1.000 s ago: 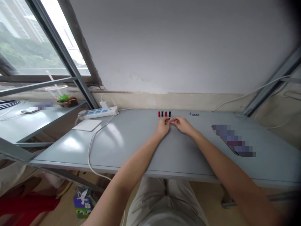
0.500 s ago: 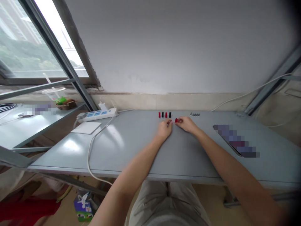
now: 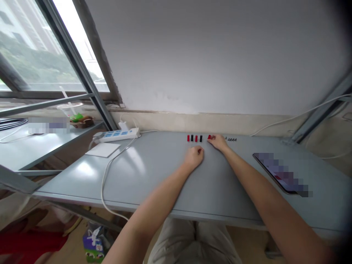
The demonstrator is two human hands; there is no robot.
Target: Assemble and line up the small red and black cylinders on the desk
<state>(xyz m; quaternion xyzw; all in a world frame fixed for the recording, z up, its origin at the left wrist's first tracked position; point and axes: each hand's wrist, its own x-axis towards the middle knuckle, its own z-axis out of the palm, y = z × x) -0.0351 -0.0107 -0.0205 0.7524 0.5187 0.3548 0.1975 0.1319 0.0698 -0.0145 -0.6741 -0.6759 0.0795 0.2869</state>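
Observation:
My right hand (image 3: pixel 218 142) pinches a small red cylinder (image 3: pixel 209 136) between its fingertips, at the back part of the grey table (image 3: pixel 154 176). To its left stands a short row of small upright cylinders, alternating red (image 3: pixel 196 138) and black (image 3: pixel 201 138). In front of that row, my left hand (image 3: pixel 194 157) rests with its fingers curled together. Whatever those fingers may hold is hidden. Just right of my right hand lie several tiny dark metal pieces (image 3: pixel 232 139), too small to name.
A white power strip (image 3: pixel 118 135) and a flat white square (image 3: pixel 103 149) sit at the left, where a white cable (image 3: pixel 106 172) runs over the front edge. On the right lies a dark-edged tablet-like device (image 3: pixel 275 176), its screen blurred. The wall (image 3: pixel 203 66) rises behind.
My right hand has carried the red cylinder back towards the wall, level with the row. My left hand has drawn slightly towards me, its fingers more closed. The camera view has shifted a little.

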